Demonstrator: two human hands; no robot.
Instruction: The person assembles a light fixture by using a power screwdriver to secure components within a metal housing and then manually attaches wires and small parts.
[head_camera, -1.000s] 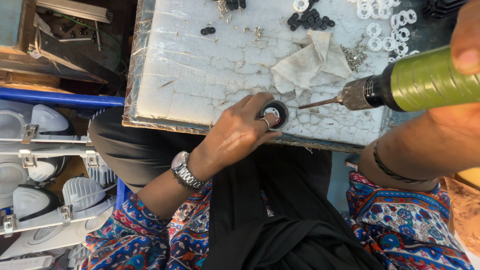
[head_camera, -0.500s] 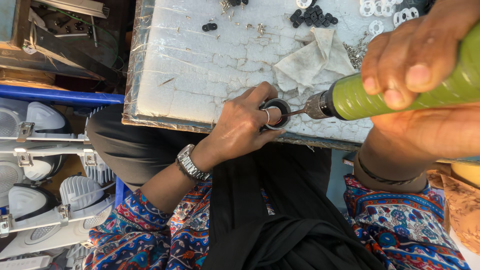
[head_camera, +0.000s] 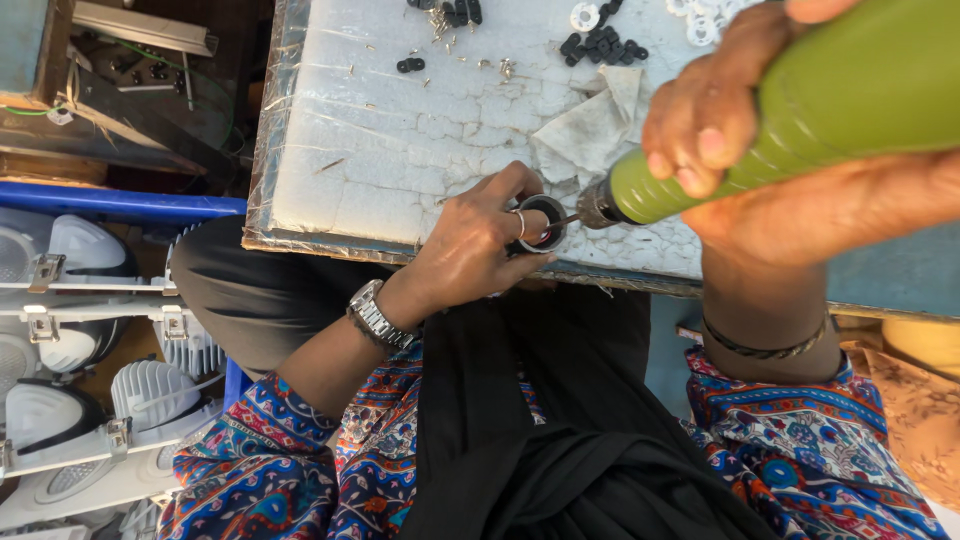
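Two hands: left hand (head_camera: 470, 250) on ring (head_camera: 541, 222); right hand (head_camera: 740, 130) round driver (head_camera: 800, 120)

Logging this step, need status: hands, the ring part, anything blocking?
Left hand pinning round black ring part on white foam board. Right hand gripping green power screwdriver, bit inside ring. Crumpled cloth close behind, not blocking.

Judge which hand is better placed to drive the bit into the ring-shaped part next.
Probably the right hand: it grips the green electric screwdriver, whose bit already points into the black ring-shaped part. The left hand is busy steadying that part.
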